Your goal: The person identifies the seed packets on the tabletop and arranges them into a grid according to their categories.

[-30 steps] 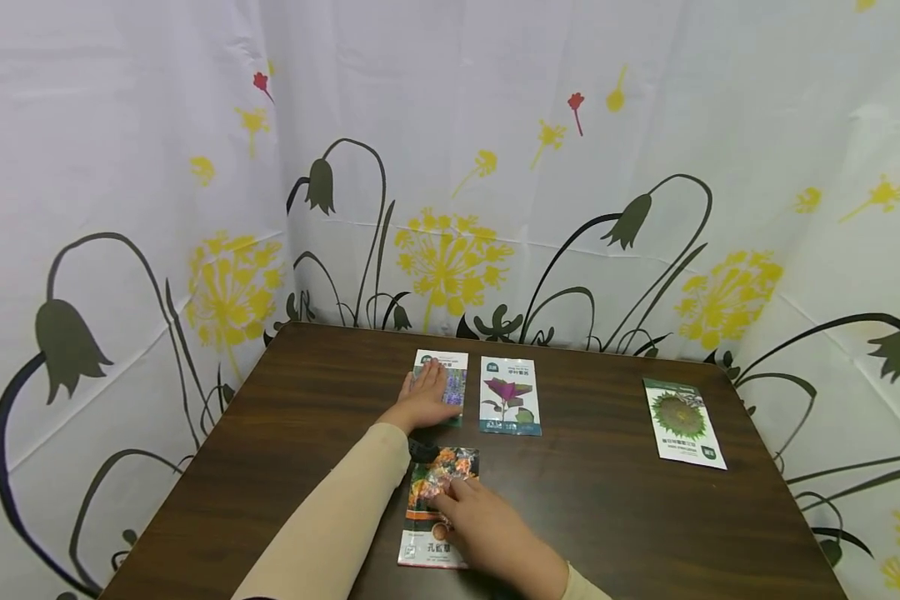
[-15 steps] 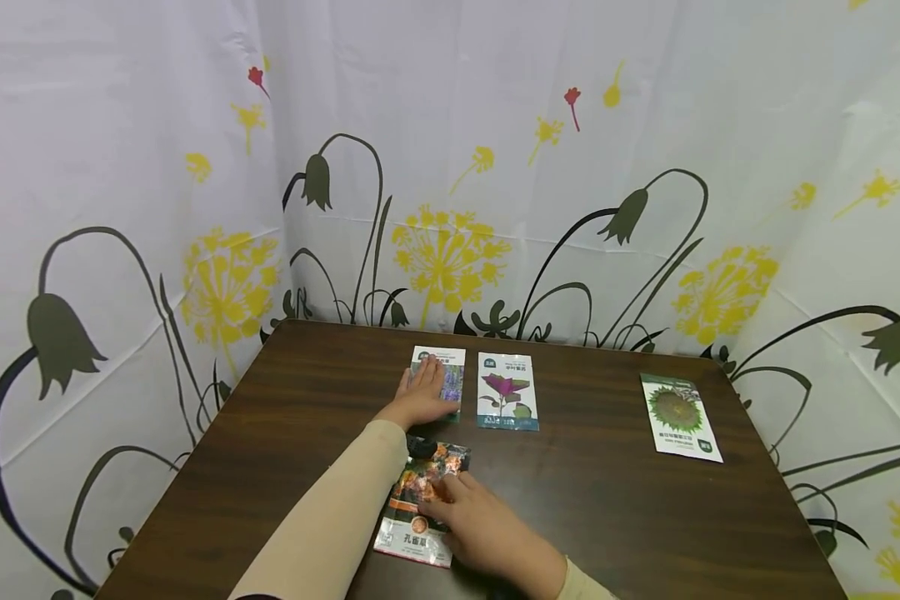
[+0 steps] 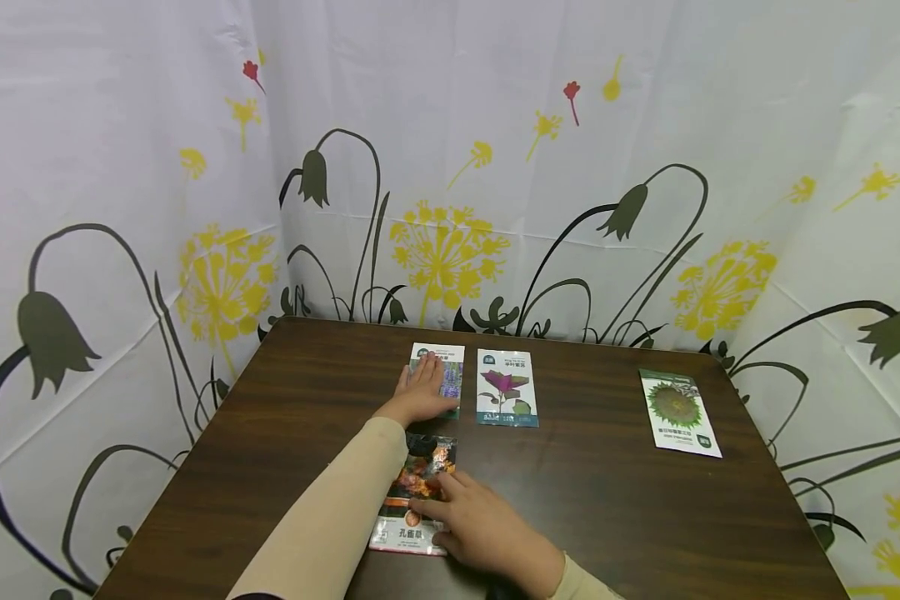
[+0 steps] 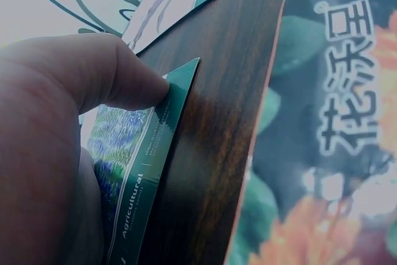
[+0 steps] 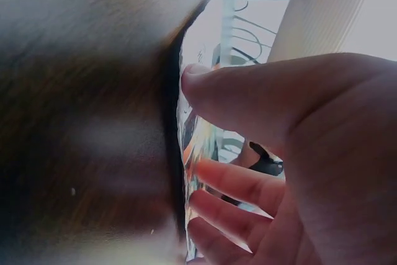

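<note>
My left hand (image 3: 422, 394) lies with fingers spread on a seed packet with purple-blue flowers (image 3: 452, 379), covering part of it. In the left wrist view the thumb presses near the packet's green lower edge (image 4: 167, 116). Nearer to me, my right hand (image 3: 487, 521) rests its thumb and fingertips on an orange-flowered seed packet (image 3: 412, 533), whose black top end lies close by the left wrist. Seen from the right wrist, the fingers (image 5: 239, 184) are extended and touch the face of this packet (image 5: 201, 41). Both packets lie on the dark wooden table.
Right of the left hand lies a seed packet with a magenta flower (image 3: 507, 387). A sunflower seed packet (image 3: 678, 412) lies tilted at the far right. The brown table (image 3: 607, 517) ends at a white curtain (image 3: 450, 125) printed with flowers.
My right hand has shifted the orange-flowered packet a little to the left, and it has turned slightly and straightened again. My left hand stays on the purple-blue flower packet.
</note>
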`<action>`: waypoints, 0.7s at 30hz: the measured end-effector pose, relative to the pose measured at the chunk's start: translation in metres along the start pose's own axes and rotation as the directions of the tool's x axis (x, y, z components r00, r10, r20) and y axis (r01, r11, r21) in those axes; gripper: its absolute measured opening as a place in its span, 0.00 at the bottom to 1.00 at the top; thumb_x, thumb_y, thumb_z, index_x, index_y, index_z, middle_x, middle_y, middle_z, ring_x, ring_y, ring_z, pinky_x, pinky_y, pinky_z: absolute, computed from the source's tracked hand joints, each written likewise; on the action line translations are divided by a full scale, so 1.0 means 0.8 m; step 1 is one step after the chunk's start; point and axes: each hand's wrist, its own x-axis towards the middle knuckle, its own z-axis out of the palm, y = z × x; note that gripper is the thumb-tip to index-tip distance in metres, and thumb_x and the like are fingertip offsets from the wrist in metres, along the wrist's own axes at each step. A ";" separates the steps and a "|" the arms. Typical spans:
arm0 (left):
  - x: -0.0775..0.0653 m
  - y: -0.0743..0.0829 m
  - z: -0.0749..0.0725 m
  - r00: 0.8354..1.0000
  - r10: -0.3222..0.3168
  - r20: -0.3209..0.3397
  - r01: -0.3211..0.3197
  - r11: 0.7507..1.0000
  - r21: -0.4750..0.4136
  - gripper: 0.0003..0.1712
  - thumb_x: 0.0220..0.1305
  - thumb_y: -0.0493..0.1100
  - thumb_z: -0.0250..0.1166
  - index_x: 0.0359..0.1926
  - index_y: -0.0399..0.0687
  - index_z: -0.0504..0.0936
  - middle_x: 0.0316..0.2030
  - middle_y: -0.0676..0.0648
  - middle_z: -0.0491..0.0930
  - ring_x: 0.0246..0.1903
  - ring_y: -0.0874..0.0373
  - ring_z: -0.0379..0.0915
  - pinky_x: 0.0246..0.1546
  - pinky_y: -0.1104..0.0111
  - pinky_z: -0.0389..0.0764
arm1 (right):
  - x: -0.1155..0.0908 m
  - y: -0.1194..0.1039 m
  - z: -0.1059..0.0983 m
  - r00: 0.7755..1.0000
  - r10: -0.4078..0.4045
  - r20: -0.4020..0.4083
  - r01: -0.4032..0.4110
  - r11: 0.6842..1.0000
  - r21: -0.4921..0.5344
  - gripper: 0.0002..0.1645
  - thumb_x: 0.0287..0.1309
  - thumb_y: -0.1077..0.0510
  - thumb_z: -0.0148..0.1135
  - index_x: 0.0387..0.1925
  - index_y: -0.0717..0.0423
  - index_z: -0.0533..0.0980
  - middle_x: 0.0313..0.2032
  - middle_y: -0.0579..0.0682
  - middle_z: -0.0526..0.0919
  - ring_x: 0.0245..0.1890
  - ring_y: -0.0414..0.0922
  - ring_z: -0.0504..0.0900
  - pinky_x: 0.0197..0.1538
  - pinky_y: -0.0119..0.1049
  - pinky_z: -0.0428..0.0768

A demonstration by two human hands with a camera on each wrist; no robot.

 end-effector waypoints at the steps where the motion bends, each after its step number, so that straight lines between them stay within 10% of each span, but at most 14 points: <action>1: 0.000 0.000 0.000 1.000 -0.001 0.000 0.001 1.000 0.003 0.63 0.74 0.71 0.57 0.89 0.47 0.33 0.88 0.46 0.21 0.88 0.50 0.14 0.84 0.46 0.15 | 0.000 0.000 0.000 1.000 0.000 0.006 0.000 1.000 0.005 0.35 0.70 0.44 0.74 0.76 0.30 0.76 0.68 0.47 0.80 0.62 0.45 0.81 0.61 0.44 0.87; 12: 0.007 0.000 0.004 1.000 -0.013 0.004 0.013 0.999 0.037 0.63 0.74 0.72 0.56 0.89 0.49 0.30 0.88 0.48 0.20 0.88 0.52 0.12 0.84 0.47 0.15 | 0.001 0.010 -0.018 0.998 -0.038 -0.044 0.041 0.997 0.065 0.34 0.70 0.50 0.74 0.75 0.35 0.78 0.65 0.49 0.81 0.61 0.45 0.82 0.63 0.42 0.85; 21: 0.011 -0.003 0.003 1.000 -0.019 0.009 0.019 0.998 0.053 0.65 0.73 0.75 0.56 0.89 0.49 0.32 0.88 0.47 0.20 0.88 0.50 0.15 0.85 0.45 0.17 | -0.010 0.065 -0.048 0.986 0.086 -0.144 -0.067 0.989 0.131 0.30 0.70 0.54 0.75 0.72 0.42 0.81 0.66 0.55 0.82 0.67 0.52 0.81 0.69 0.52 0.82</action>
